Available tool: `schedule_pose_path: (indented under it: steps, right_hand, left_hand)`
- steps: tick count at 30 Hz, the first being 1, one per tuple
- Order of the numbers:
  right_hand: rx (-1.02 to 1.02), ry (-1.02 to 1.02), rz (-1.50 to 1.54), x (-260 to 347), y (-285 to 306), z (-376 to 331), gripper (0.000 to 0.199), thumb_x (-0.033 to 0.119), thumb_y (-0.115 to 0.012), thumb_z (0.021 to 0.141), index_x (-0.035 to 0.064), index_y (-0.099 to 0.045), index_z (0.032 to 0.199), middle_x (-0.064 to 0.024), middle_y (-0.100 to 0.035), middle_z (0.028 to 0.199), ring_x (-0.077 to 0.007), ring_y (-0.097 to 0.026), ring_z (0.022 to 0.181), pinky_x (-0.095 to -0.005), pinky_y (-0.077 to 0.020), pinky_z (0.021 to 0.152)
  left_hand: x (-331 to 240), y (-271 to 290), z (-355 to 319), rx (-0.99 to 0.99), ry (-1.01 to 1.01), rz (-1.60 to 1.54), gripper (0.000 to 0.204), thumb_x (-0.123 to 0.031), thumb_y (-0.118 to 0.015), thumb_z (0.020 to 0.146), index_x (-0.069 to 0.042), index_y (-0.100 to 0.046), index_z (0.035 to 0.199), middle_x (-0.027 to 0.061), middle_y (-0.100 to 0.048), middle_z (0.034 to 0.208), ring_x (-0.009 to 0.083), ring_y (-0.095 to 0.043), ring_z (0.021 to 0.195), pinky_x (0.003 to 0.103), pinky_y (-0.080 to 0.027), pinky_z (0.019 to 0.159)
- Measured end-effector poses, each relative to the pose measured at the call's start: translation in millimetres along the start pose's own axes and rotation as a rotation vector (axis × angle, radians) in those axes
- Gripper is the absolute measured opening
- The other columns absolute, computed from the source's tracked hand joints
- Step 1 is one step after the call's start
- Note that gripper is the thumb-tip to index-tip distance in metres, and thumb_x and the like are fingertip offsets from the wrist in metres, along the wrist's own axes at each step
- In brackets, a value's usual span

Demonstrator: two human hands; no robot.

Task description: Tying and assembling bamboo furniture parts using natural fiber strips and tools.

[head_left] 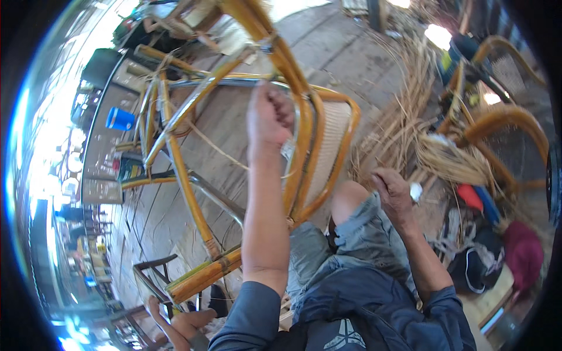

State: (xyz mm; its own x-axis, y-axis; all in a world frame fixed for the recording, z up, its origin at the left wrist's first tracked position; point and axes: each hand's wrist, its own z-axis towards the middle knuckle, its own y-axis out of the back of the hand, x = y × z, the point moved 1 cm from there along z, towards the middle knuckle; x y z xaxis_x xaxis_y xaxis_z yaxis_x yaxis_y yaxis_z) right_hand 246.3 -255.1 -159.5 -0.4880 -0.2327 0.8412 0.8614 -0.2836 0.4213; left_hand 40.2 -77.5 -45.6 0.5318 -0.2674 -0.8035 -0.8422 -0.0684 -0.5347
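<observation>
A rattan chair frame (187, 193) lies tipped in front of me, its poles bound at the joints. Its woven cane panel (331, 143) faces up to the right, inside a bent rattan rim. My left hand (270, 116) is closed with curled fingers beside the doubled bent rail; anything inside it is hidden. One thin pale strand (216, 148) runs from the frame, passes behind my left forearm and curves toward the rail. Above my bare knee, my right hand (391, 190) is closed in a pinch, apart from the chair. Whatever its fingers hold is too small to make out.
Loose rattan strips (404, 99) and a tied bundle (448, 159) lie on the plank floor to the right. Another rattan chair (506, 120) stands beyond. A maroon cloth (523, 253) is at lower right, a blue cup (120, 119) at left. Another person's legs (190, 320) show at lower left.
</observation>
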Motion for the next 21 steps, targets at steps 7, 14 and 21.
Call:
schedule_pose_path:
  steps: [7, 14, 21]
  right_hand:
    - [0.004, 0.175, -0.017, 83.6, -10.1, 84.8, 0.012, 0.010, -0.060, 0.085, 0.0019, -0.061, 0.094, -0.0128, -0.061, 0.081, -0.0269, -0.061, 0.076, -0.0326, -0.0472, 0.071]
    - [0.031, -0.373, -0.474, -89.3, 132.1, -93.7, 0.018, 0.015, -0.055, 0.085, 0.0013, -0.061, 0.095, -0.0186, -0.062, 0.089, -0.0317, -0.061, 0.084, -0.0344, -0.0473, 0.075]
    - [-0.178, -0.748, -0.567, -94.7, 166.0, -248.8, 0.017, 0.014, -0.056, 0.085, 0.0030, -0.061, 0.097, -0.0174, -0.063, 0.090, -0.0329, -0.061, 0.085, -0.0373, -0.0481, 0.074]
  left_hand:
    - [-1.9, -5.8, 5.2, -0.068, -0.031, -0.074, 0.032, -0.030, -0.045, 0.092, -0.017, -0.040, 0.063, -0.0053, -0.030, 0.051, 0.0079, -0.025, 0.040, 0.023, -0.017, 0.036]
    - [-12.3, 8.7, 23.8, 0.272, -0.043, -0.001, 0.029, -0.029, -0.045, 0.093, -0.016, -0.041, 0.068, -0.0063, -0.026, 0.055, 0.0078, -0.022, 0.046, 0.024, -0.017, 0.041]
    - [-16.5, 18.3, 28.2, 0.397, -0.006, -0.002, 0.026, -0.023, -0.045, 0.091, -0.012, -0.041, 0.068, -0.0060, -0.027, 0.053, 0.0070, -0.022, 0.045, 0.022, -0.017, 0.039]
